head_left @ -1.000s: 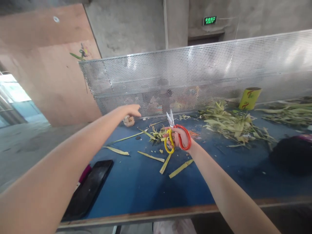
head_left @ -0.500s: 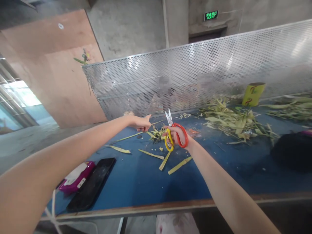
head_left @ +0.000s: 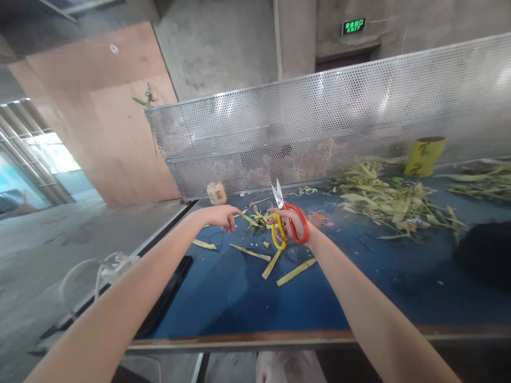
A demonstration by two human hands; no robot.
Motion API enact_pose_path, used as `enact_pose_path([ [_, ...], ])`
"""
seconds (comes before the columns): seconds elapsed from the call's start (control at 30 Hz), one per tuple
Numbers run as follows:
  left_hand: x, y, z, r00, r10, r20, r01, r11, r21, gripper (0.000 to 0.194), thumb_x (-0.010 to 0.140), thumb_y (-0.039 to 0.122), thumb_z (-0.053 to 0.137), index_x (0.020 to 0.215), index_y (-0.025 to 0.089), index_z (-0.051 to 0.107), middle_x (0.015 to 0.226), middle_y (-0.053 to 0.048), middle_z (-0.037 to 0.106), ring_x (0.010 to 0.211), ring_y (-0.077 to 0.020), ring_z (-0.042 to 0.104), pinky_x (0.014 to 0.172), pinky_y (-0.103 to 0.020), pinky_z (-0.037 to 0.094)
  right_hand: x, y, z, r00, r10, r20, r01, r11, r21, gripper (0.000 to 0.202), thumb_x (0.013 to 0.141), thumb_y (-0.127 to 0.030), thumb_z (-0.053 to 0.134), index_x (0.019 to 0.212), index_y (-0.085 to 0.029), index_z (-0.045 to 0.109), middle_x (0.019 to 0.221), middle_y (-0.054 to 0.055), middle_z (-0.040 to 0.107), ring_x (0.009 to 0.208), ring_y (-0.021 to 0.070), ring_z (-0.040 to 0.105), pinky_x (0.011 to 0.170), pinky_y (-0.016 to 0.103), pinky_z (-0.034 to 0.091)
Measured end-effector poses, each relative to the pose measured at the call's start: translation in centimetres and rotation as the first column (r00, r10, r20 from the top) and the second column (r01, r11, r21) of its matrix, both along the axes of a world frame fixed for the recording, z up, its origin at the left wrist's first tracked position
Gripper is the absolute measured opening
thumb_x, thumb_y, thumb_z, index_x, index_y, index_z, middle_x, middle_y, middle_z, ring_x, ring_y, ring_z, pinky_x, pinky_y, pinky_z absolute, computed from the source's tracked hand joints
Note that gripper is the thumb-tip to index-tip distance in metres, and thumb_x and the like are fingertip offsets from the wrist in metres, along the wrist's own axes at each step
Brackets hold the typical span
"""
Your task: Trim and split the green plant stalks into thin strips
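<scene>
"What's on the blue surface [head_left: 239,314]?"
"A leaf pile [head_left: 385,205], right side."
"The scissors [head_left: 279,198]?"
"Left of that, right hand [head_left: 293,219] fingers wrapped round the handles [head_left: 305,230]."
"And the left hand [head_left: 222,216]?"
"By a leaf strip [head_left: 249,218]; can't tell if its fingers grip it."

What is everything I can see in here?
Table: one, blue, foreground
Scissors: one, red and yellow handles, right hand
Leaf strips: several, yellowish, table centre
Leaf cluster: one, yellowish, beside scissors
Leaf piles: two, greenish, right
Cylinder: one, yellow, back right
Round bundle: one, beige, back left
Flat slab: one, black, left, partly hidden
Corded item: one, white, left
Unclear object: one, black, right edge
Perforated panel: one, silver, table's back
Board: one, pinkish, left background
Exit sign: one, green, wall
Left hand: one, bare, near leaf cluster
Right hand: one, bare, on scissors
</scene>
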State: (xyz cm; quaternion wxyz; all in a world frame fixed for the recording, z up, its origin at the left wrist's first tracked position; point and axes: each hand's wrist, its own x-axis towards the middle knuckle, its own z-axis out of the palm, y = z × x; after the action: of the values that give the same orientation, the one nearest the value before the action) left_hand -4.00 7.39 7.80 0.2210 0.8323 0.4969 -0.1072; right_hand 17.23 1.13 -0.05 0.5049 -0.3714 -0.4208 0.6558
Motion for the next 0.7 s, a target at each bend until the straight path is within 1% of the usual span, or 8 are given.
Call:
enact_pose_path([
  [0.13,-0.8,-1.0,-0.2,0.993,0.043,0.109,-0.061,0.984,0.166,0.081,0.063,0.006,0.044,0.139,0.018,0.019,0.096,-0.005,0.069,0.083,-0.0158,0.063,0.070,-0.024,0.046,-0.2,0.1,-0.1,1.000,0.030,0.001,-0.030,0.999,0.013,0.024,0.074,-0.035,0.054,0.092,-0.021,0.046,0.071,0.002,0.061,0.046,0.0130,0.055,0.038,0.024,0.041],
  [0.23,-1.3,-2.0,-0.9,0.980,0.081,0.181,-0.129,0.954,0.270,0.081,0.070,0.013,0.046,0.141,0.021,0.006,0.104,-0.005,0.066,0.078,-0.0150,0.065,0.071,-0.024,0.045,-0.4,0.1,-0.3,0.999,0.042,0.008,-0.043,0.999,0.010,0.027,0.072,-0.036,0.056,0.091,-0.021,0.046,0.070,0.002,0.061,0.045,0.0129,0.054,0.037,0.023,0.041],
  [0.33,-1.5,-2.7,-1.8,0.968,0.109,0.225,-0.183,0.922,0.341,0.071,0.079,0.020,0.040,0.140,0.023,0.006,0.103,-0.004,0.066,0.073,-0.0149,0.065,0.066,-0.024,0.044,-0.4,0.2,-0.4,0.999,0.039,0.021,-0.039,0.999,0.002,0.026,0.073,-0.037,0.056,0.092,-0.021,0.047,0.071,0.002,0.061,0.045,0.0132,0.055,0.036,0.024,0.041],
  [0.4,-1.6,-2.9,-2.2,0.963,0.127,0.238,-0.215,0.896,0.388,0.066,0.082,0.025,0.038,0.140,0.023,0.008,0.101,-0.003,0.066,0.081,-0.0159,0.064,0.069,-0.024,0.044,-0.4,0.3,-0.5,0.999,0.031,0.030,-0.031,1.000,-0.003,0.025,0.074,-0.036,0.054,0.093,-0.021,0.046,0.071,0.002,0.061,0.046,0.0134,0.055,0.037,0.024,0.041],
  [0.47,-1.9,-2.9,-2.6,0.957,0.171,0.236,-0.264,0.852,0.452,0.064,0.083,0.028,0.039,0.139,0.022,0.010,0.104,-0.005,0.065,0.094,-0.0181,0.061,0.078,-0.027,0.043,-0.4,0.2,-0.4,0.999,0.022,0.040,-0.022,1.000,-0.005,0.025,0.075,-0.035,0.053,0.094,-0.021,0.046,0.071,0.002,0.061,0.046,0.0133,0.055,0.037,0.024,0.042],
  [0.53,-2.4,-2.7,-2.8,0.943,0.255,0.213,-0.330,0.795,0.508,0.062,0.082,0.029,0.041,0.138,0.021,0.014,0.107,-0.008,0.063,0.102,-0.0228,0.056,0.086,-0.034,0.039,-0.4,0.2,-0.4,0.999,0.011,0.049,-0.011,1.000,-0.006,0.026,0.075,-0.034,0.053,0.095,-0.020,0.046,0.072,0.003,0.061,0.046,0.0130,0.055,0.037,0.024,0.042],
  [0.6,-3.2,-2.5,-3.0,0.907,0.384,0.170,-0.412,0.737,0.536,0.062,0.079,0.030,0.045,0.135,0.019,0.021,0.110,-0.014,0.061,0.107,-0.0306,0.053,0.088,-0.046,0.035,-0.6,0.1,-0.4,0.998,0.005,0.055,-0.005,1.000,-0.005,0.026,0.075,-0.033,0.053,0.097,-0.020,0.046,0.072,0.003,0.061,0.046,0.0128,0.055,0.037,0.024,0.042],
  [0.7,-4.7,-2.0,-3.5,0.794,0.600,0.095,-0.553,0.649,0.523,0.058,0.072,0.032,0.053,0.125,0.012,0.038,0.111,-0.025,0.058,0.108,-0.0429,0.049,0.085,-0.061,0.030,-0.9,0.1,-0.5,0.998,0.013,0.061,-0.013,1.000,-0.006,0.026,0.076,-0.033,0.052,0.098,-0.020,0.046,0.073,0.003,0.061,0.045,0.0128,0.055,0.037,0.023,0.041],
])
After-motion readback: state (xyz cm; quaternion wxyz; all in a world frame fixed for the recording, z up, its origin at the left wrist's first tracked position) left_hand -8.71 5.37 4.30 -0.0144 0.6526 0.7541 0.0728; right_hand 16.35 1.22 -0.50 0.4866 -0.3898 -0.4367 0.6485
